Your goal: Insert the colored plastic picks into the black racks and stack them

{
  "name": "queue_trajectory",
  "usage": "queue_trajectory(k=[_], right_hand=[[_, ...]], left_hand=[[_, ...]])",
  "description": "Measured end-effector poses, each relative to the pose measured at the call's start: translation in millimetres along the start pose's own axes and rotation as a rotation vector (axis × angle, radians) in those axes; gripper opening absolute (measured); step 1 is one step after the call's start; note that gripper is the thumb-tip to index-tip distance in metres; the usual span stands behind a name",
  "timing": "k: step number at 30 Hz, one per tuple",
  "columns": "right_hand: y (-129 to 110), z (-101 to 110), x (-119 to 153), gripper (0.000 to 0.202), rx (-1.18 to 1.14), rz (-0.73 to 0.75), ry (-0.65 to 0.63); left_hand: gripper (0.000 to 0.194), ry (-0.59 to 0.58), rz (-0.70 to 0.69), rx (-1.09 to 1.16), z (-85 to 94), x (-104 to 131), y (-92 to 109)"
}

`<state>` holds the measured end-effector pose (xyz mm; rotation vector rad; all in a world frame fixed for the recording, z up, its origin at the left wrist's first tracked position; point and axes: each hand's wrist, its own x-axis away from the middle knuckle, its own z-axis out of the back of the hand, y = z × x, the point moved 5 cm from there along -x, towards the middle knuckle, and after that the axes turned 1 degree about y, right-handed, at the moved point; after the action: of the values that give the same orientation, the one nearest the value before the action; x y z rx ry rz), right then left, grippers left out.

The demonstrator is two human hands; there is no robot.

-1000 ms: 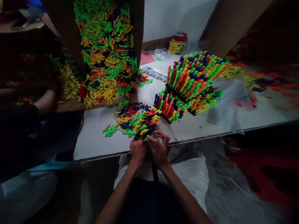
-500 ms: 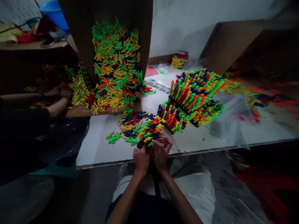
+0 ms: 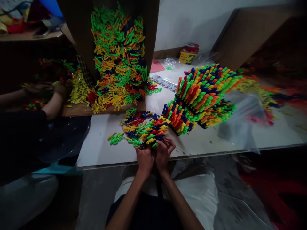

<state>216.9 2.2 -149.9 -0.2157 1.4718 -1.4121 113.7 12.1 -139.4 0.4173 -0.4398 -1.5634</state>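
My left hand (image 3: 145,159) is closed on the near corner of a black base (image 3: 144,145) at the table's front edge. Small plastic figures (image 3: 155,129) in yellow, green, blue, red and orange stand packed in rows on that base. My right hand (image 3: 164,155), its fingers bent, pinches at the near end of the rows, where a small green figure (image 3: 154,144) shows by the fingertips. Loose figures (image 3: 116,139) lie just left of the base. Larger filled bases (image 3: 208,84) are stacked to the right. My palms and part of the grip are hidden.
A tipped carton (image 3: 150,35) spills a heap of figures (image 3: 117,60) at the back. Farther right lie a clear plastic bag (image 3: 240,124) and more loose pieces. A yellow tub (image 3: 188,56) stands by the wall. Another person's hand (image 3: 59,91) works in pieces at the left.
My right hand's fingers have come down and curled closer to the base's near end. My left hand keeps its hold. The camera view has shifted slightly.
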Motion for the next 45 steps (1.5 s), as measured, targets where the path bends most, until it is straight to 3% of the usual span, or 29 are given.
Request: queue_trajectory(k=[3,6,10,12,14,15,18,20,23,27,29,33,35,38,41,45], right_hand=[[6,-3,2,0.019,-0.013,0.030,-0.030],[9,-4,4,0.019,-0.026,0.057,-0.019],[8,-6,4,0.017,-0.054,0.105,0.003],[7,-8,2,0.017,-0.077,0.117,0.006],[6,-9,0,0.016,-0.089,0.113,0.006],[6,-9,-1,0.016,-0.089,0.112,0.007],[5,-6,-4,0.018,-0.081,0.116,0.014],[5,-3,-6,0.020,-0.066,0.112,0.008],[3,2,-9,0.023,-0.040,0.093,-0.021],[-9,9,-12,0.022,-0.029,0.081,-0.043],[-18,14,-13,0.023,-0.007,0.074,-0.039],[-42,23,-21,0.026,0.084,0.111,-0.036],[-57,21,-30,0.022,0.144,0.182,-0.118],[-74,10,-43,0.020,0.247,0.276,-0.309],[-80,1,-55,0.019,0.324,0.311,-0.399],[-69,-1,-62,0.017,0.362,0.247,-0.407]], left_hand=[[0.030,0.004,0.022,-0.003,-2.2,2,-1],[0.026,-0.023,-0.033,0.028,6.5,4,-6],[0.027,-0.119,-0.155,0.241,46.8,-9,-29],[0.031,-0.039,-0.102,0.236,79.5,-32,-48],[0.029,0.137,-0.045,0.056,111.7,-65,-64],[0.030,0.158,-0.062,-0.068,120.8,-83,-66],[0.047,0.028,-0.087,-0.339,123.3,-131,-71],[0.039,-0.046,-0.054,-0.363,119.9,-153,-76],[0.024,-0.059,-0.028,-0.304,122.4,-167,-84],[0.022,0.014,-0.030,-0.162,134.6,-154,-96],[0.027,0.075,-0.001,0.088,134.2,-133,-102],[0.047,0.154,0.175,0.723,102.7,-69,-109],[0.048,0.082,0.232,0.758,76.8,-41,-105],[0.044,-0.024,0.195,0.771,47.2,-19,-92],[0.034,0.015,0.083,0.677,38.4,-16,-84],[0.019,0.102,-0.136,0.467,37.1,-19,-74]])
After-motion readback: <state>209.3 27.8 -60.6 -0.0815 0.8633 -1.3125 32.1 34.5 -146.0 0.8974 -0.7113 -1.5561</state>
